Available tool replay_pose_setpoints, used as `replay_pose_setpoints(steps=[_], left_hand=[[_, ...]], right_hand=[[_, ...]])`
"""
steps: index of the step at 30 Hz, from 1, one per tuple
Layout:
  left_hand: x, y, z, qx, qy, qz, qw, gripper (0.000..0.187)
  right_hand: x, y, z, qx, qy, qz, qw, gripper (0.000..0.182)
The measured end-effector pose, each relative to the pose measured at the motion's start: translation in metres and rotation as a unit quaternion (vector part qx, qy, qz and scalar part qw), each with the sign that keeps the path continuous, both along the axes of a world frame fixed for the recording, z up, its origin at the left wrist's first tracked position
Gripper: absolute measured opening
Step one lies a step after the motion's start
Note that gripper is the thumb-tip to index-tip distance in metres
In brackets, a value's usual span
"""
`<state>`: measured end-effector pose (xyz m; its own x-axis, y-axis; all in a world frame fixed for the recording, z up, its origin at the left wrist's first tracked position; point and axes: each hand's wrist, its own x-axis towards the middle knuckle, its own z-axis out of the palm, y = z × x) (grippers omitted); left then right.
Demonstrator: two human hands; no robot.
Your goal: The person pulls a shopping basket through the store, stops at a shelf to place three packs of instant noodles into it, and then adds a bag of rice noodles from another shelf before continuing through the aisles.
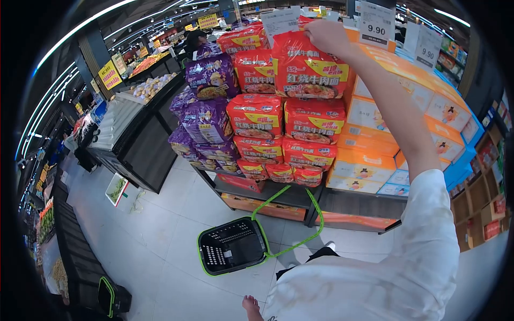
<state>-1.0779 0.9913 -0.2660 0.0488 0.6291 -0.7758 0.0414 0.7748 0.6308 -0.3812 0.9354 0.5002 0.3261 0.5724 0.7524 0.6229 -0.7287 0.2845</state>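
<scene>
**Reaching for the top red noodle pack**

The right hand [327,35] is stretched up high. It rests on the top edge of a big, shiny red plastic pack of noodles [306,67]. This pack sits at the very top of a tall stack of red packs on the store shelf [289,197]. The fingers [316,36] curl over the top edge of the pack and look like they pinch it, but the hand is small and far away here, so I cannot be sure how tight the grip is. The pack is not lifted; it lies on the packs under it.

The left hand [249,305] hangs low at the bottom of the view. It holds nothing. Its fingers look loose.

Beside the red stack is a pile of purple plastic noodle packs [208,120]. On the other side are orange and blue cardboard boxes [369,160]. White price signs [376,24] stand on top. On the grey floor, just in front of the shelf, sits a black plastic basket with a green rim and green handles [231,247]. It looks empty.

I think this is the picking step: the hand takes hold of the top pack. Next, the grip needs to be firm, and the pack should come up and away slowly, so the packs under it do not slide. The basket is well below the hand, so the pack would need a long way down to reach it.
</scene>
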Motion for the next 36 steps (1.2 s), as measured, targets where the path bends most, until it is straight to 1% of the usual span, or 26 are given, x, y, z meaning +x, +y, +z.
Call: replay_pose_setpoints(steps=[2, 3, 5, 6, 7, 8, 10, 11, 12, 13, 14, 16, 17, 18, 19, 20, 22, 25, 28, 31, 34, 35, 36], left_hand=[[0.019, 0.028, 0.007, -0.059, -0.064, 0.153, 0.984, 0.023], [0.030, 0.042, 0.012, -0.034, -0.071, 0.151, 0.985, 0.024], [0.058, 0.063, 0.037, 0.009, -0.085, 0.149, 0.985, 0.026], [0.082, 0.071, 0.067, 0.028, -0.091, 0.148, 0.984, 0.027], [0.102, 0.080, 0.080, 0.047, -0.107, 0.128, 0.985, 0.029], [0.126, 0.082, 0.110, 0.077, -0.132, 0.099, 0.983, 0.029], [0.174, 0.089, 0.154, 0.093, -0.201, 0.061, 0.973, 0.027], [0.197, 0.089, 0.178, 0.094, -0.254, 0.029, 0.962, 0.028], [0.221, 0.084, 0.207, 0.091, -0.318, 0.008, 0.944, 0.030], [0.245, 0.073, 0.253, 0.083, -0.386, -0.029, 0.918, 0.033], [0.263, 0.065, 0.281, 0.079, -0.479, -0.100, 0.869, 0.039], [0.292, 0.040, 0.356, 0.042, -0.604, -0.244, 0.758, 0.054], [0.303, 0.027, 0.387, 0.019, -0.645, -0.300, 0.703, 0.054], [0.309, 0.018, 0.399, 0.001, -0.665, -0.321, 0.674, 0.054], [0.315, 0.009, 0.408, -0.018, -0.678, -0.333, 0.655, 0.054], [0.318, 0.004, 0.408, -0.030, -0.681, -0.327, 0.654, 0.055], [0.318, -0.002, 0.401, -0.047, -0.680, -0.314, 0.661, 0.055], [0.314, -0.004, 0.387, -0.069, -0.669, -0.289, 0.681, 0.056], [0.317, -0.002, 0.379, -0.076, -0.662, -0.274, 0.693, 0.057], [0.324, 0.000, 0.376, -0.082, -0.656, -0.264, 0.702, 0.057], [0.331, -0.001, 0.374, -0.090, -0.654, -0.256, 0.706, 0.058], [0.332, -0.001, 0.374, -0.091, -0.653, -0.256, 0.707, 0.058], [0.334, -0.001, 0.375, -0.092, -0.654, -0.256, 0.706, 0.059]], right_hand=[[-0.018, -0.001, 0.017, 0.028, -0.044, 0.062, 0.997, 0.019], [-0.028, -0.003, 0.026, 0.040, -0.066, 0.094, 0.993, 0.018], [-0.071, -0.015, 0.051, -0.015, -0.074, 0.140, 0.987, 0.020], [-0.086, -0.018, 0.056, -0.044, -0.076, 0.167, 0.982, 0.021], [-0.089, -0.016, 0.054, -0.017, -0.108, 0.247, 0.963, 0.020], [-0.098, -0.015, 0.054, -0.050, -0.114, 0.254, 0.959, 0.019], [-0.123, -0.013, 0.050, -0.113, -0.125, 0.270, 0.948, 0.019], [-0.132, -0.008, 0.044, -0.132, -0.144, 0.325, 0.925, 0.015], [-0.141, -0.004, 0.035, -0.156, -0.149, 0.364, 0.906, 0.013], [-0.149, 0.000, 0.024, -0.179, -0.155, 0.401, 0.885, 0.012], [-0.158, 0.003, 0.014, -0.203, -0.161, 0.437, 0.861, 0.011], [-0.184, 0.004, -0.006, -0.234, -0.185, 0.472, 0.830, 0.010], [-0.196, 0.003, -0.018, -0.247, -0.196, 0.488, 0.814, 0.009], [-0.208, 0.000, -0.029, -0.250, -0.196, 0.517, 0.795, 0.010], [-0.217, -0.002, -0.039, -0.253, -0.196, 0.545, 0.775, 0.013], [-0.225, -0.003, -0.049, -0.251, -0.203, 0.565, 0.759, 0.013], [-0.233, -0.008, -0.069, -0.245, -0.213, 0.602, 0.729, 0.013], [-0.233, -0.013, -0.093, -0.275, -0.238, 0.630, 0.686, 0.014], [-0.229, -0.018, -0.107, -0.279, -0.228, 0.635, 0.684, 0.014], [-0.219, -0.023, -0.110, -0.270, -0.169, 0.626, 0.712, 0.012], [-0.208, -0.018, -0.115, -0.213, -0.180, 0.637, 0.719, 0.010], [-0.207, -0.022, -0.112, -0.246, -0.160, 0.612, 0.734, 0.011], [-0.206, -0.023, -0.110, -0.248, -0.141, 0.603, 0.745, 0.011]])
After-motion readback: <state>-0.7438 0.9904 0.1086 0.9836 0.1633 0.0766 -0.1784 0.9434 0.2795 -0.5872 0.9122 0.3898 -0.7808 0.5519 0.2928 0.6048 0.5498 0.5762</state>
